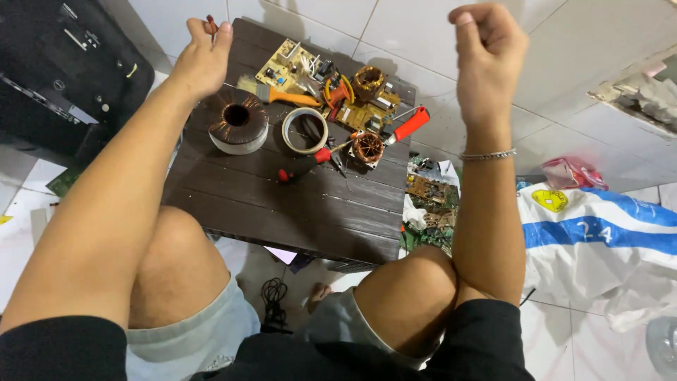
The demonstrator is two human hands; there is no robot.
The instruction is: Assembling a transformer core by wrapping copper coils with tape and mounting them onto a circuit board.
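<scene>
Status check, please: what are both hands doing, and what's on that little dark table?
Left hand raised, pinching something small and reddish. Right hand raised, loosely fisted, nothing visible in it. Copper coil, tape roll, circuit boards on table.

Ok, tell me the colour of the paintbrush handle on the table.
Orange; the paintbrush shows it best in the head view.

The person wears a black top with sleeves that end near the elbows, and light grey shorts. A thin silver chain bracelet [487, 154] sits on the right wrist. The legs are bare.
</scene>
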